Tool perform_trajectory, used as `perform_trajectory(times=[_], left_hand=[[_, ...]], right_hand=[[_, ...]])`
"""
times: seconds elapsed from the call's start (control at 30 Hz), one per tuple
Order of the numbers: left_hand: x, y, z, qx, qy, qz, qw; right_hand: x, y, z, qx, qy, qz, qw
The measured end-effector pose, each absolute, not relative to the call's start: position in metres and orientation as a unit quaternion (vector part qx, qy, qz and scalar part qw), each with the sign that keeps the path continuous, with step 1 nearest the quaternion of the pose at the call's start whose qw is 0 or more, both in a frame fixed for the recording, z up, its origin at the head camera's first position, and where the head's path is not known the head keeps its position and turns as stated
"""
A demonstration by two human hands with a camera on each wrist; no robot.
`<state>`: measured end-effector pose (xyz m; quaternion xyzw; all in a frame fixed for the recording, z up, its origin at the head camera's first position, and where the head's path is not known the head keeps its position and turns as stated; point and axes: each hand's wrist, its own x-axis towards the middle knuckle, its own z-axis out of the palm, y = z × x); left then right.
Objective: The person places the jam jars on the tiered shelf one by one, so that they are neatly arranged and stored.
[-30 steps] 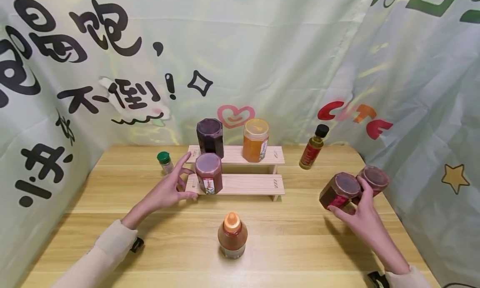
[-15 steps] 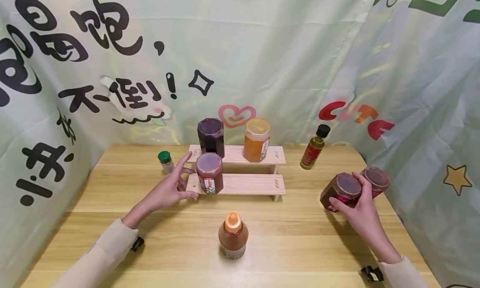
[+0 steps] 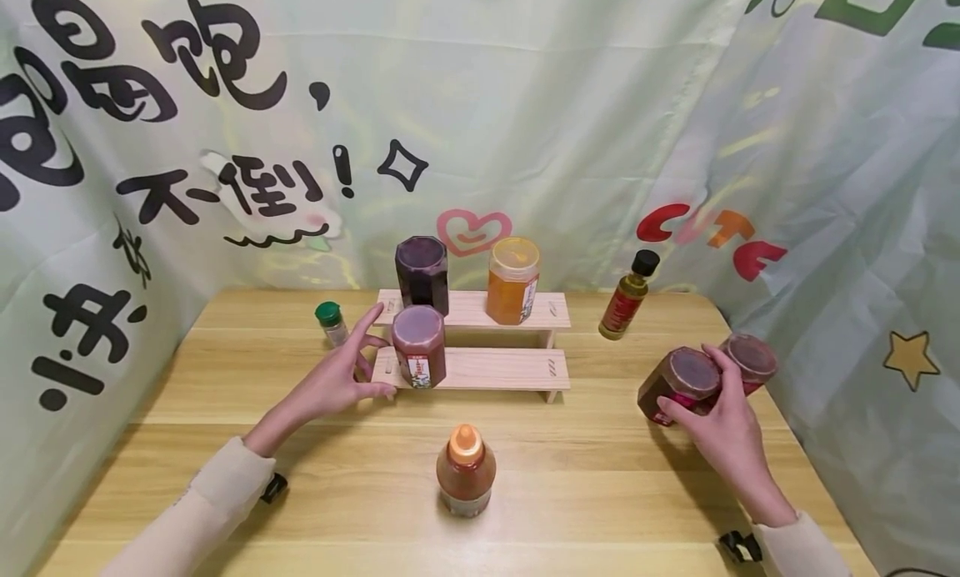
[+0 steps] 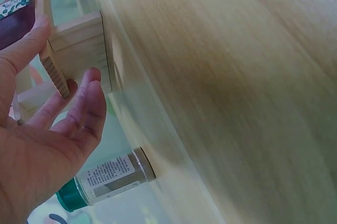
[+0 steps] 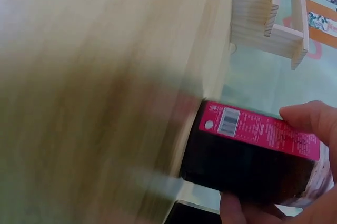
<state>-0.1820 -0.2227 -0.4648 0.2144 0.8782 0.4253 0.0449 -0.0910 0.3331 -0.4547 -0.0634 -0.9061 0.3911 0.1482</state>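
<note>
In the head view my left hand (image 3: 341,373) is at the left end of a two-step wooden rack (image 3: 510,368). Its thumb lies against the lower shelf's edge and its fingers reach round the end, gripping it. A purple jam jar (image 3: 422,364) stands on that shelf, right of the fingers. My right hand (image 3: 731,435) grips a dark jam jar (image 3: 671,385) with a red label at the right of the table. The thumb is on the near side, the fingers on the far side. Directly behind it is another reddish jar (image 3: 752,358). The right wrist view shows the label (image 5: 263,132) and barcode.
On the upper shelf are a dark jar (image 3: 422,277) and an orange jar (image 3: 513,285). A green-capped shaker (image 3: 332,323) stands left of the rack, a black-capped bottle (image 3: 624,298) right of it. An orange-capped squeeze bottle (image 3: 466,473) stands in front. Printed cloth (image 3: 525,102) hangs behind.
My right forearm and hand have shifted slightly left, and the fingers sit further round the dark jar. The left hand keeps its place on the rack.
</note>
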Motion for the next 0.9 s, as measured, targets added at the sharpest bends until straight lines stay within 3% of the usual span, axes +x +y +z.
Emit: perform_trajectory(times=[0.5, 0.9], left_hand=[[-0.183, -0.221, -0.465, 0.217, 0.876, 0.428, 0.043], [-0.182, -0.222, -0.466, 0.217, 0.874, 0.432, 0.046]], right_hand=[[-0.084, 0.328, -0.448, -0.063, -0.913, 0.372, 0.156], [-0.077, 0.315, -0.435, -0.051, -0.886, 0.416, 0.201]])
